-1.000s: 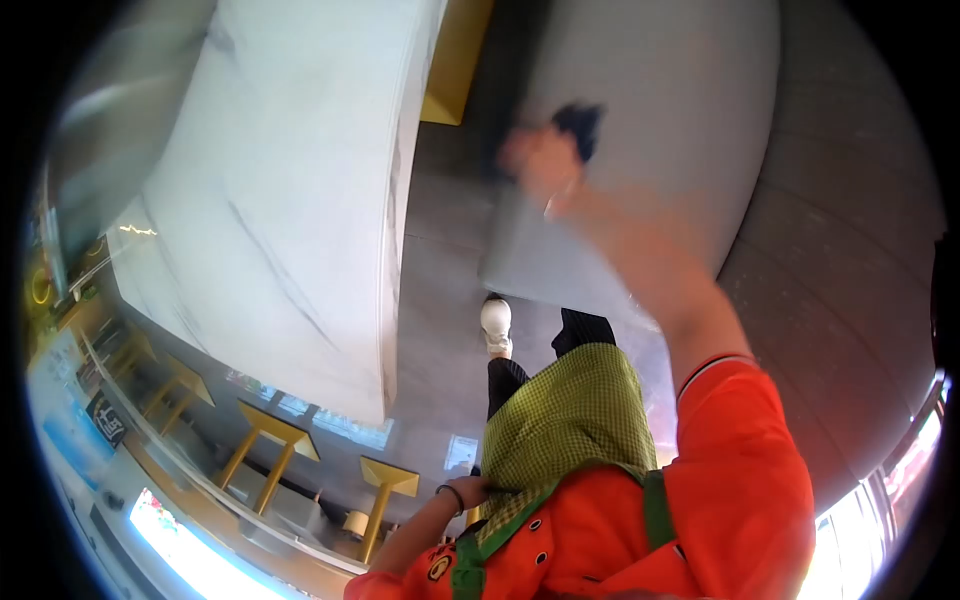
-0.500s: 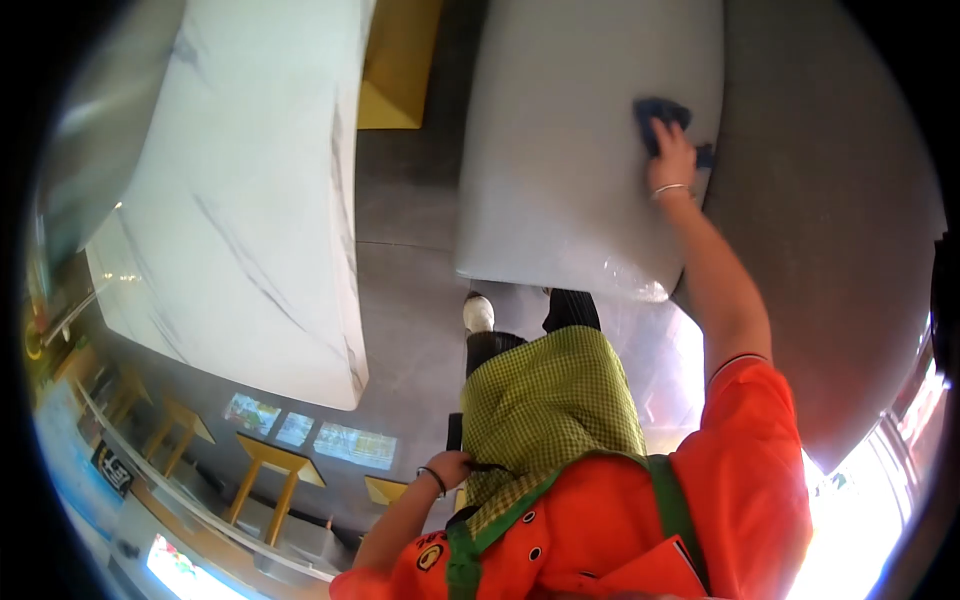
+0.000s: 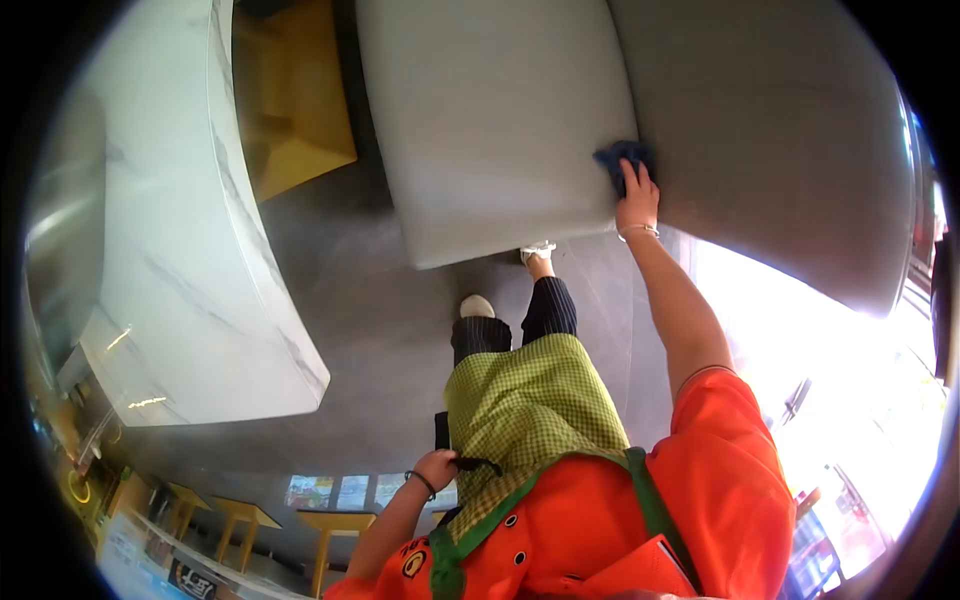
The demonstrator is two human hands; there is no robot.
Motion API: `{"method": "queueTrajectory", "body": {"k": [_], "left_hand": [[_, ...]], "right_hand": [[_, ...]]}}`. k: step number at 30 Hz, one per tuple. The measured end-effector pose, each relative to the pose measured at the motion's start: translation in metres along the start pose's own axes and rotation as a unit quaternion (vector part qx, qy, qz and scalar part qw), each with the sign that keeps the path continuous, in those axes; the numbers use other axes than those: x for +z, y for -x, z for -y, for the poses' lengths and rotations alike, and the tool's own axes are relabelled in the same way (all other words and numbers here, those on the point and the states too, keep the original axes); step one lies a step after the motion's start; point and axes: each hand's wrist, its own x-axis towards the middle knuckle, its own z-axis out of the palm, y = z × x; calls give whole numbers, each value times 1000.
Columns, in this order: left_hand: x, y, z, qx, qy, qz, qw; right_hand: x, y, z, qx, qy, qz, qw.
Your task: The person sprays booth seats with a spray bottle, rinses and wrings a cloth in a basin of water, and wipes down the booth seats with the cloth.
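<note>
The long grey padded seat (image 3: 500, 110) fills the upper middle of the frame, and the darker grey-brown upholstered backrest (image 3: 780, 150) rises along its right side into the upper right. Both have shifted leftward in view, so that the seat's near end and more of the bright area at the right now show. The white marble-patterned table (image 3: 190, 250) runs down the left of the frame, with a yellow angular base (image 3: 300, 90) at upper left, between it and the seat. At lower centre hangs a yellow-green checked apron (image 3: 530, 390) over an orange short-sleeved shirt (image 3: 600, 510). The right hand (image 3: 638, 205) has gone from the seat's left side across to its right side, and then down toward the near corner. It grasps the crumpled dark blue cloth (image 3: 613, 158), fingers spread over it. The cloth lies right of centre in the upper part of the frame, on the seat beside the crease with the backrest. Contact thus appears to have passed from the broad face to this narrow join. The left hand (image 3: 436, 468), below centre, rests by the apron's side, fingers curled near a small black strap (image 3: 480, 464); whether it grips that, I cannot tell.
</note>
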Motion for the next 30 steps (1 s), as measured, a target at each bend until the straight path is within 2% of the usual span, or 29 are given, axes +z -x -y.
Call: {"method": "queueTrajectory", "body": {"k": [2, 3, 5, 7, 9, 11, 13, 16, 17, 18, 19, 20, 21, 22, 24, 26, 27, 28, 29, 30], "left_hand": [[8, 4, 10, -17, -18, -20, 999], [9, 6, 6, -12, -19, -26, 999], [15, 13, 6, 19, 20, -30, 999], [26, 16, 16, 35, 14, -50, 998], [41, 17, 21, 28, 15, -72, 997], [48, 26, 27, 16, -7, -53, 998], [54, 41, 28, 10, 21, -46, 999], [45, 67, 9, -50, 87, -69, 993], [42, 66, 6, -49, 86, -79, 992], [39, 76, 4, -76, 74, -45, 993], [32, 88, 0, -99, 62, -17, 993], [24, 96, -4, -92, 58, -39, 993], [20, 110, -8, -77, 48, -88, 992], [11, 125, -16, -62, 36, -137, 988], [-23, 141, -42, -36, 40, -202, 978], [-47, 157, -57, -19, 49, -290, 955], [-63, 164, -64, -22, 61, -318, 946], [-82, 178, -74, 14, 84, -334, 939], [-100, 193, -83, 47, 107, -352, 929], [-118, 206, -94, 87, 95, -391, 911]], "right_hand": [[7, 11, 20, 279, -22, 16, 960], [28, 24, 9, 280, -36, -31, 959], [15, 35, 49, 342, -119, -14, 932], [14, 44, 105, 325, -189, -24, 926], [24, 69, 164, 270, -195, -19, 943], [20, 91, 226, 207, -225, -23, 952], [4, 103, 271, 212, -315, 15, 925], [-15, 124, 290, 58, -397, 95, 911], [-17, 124, 283, 35, -438, 144, 887], [-29, 126, 277, 11, -477, 192, 857], [-51, 125, 271, 45, -491, 249, 833], [-78, 118, 263, 43, -572, 266, 775], [-115, 111, 258, 87, -565, 321, 755], [-154, 101, 253, 84, -545, 337, 763], [-216, 77, 249, 128, -624, 335, 694], [-281, 49, 257, 161, -707, 353, 591], [-312, 38, 268, 121, -677, 318, 652], [-330, 25, 279, 77, -677, 299, 668], [-351, 11, 296, 20, -688, 279, 670], [-379, -4, 319, -31, -700, 300, 648]]}}
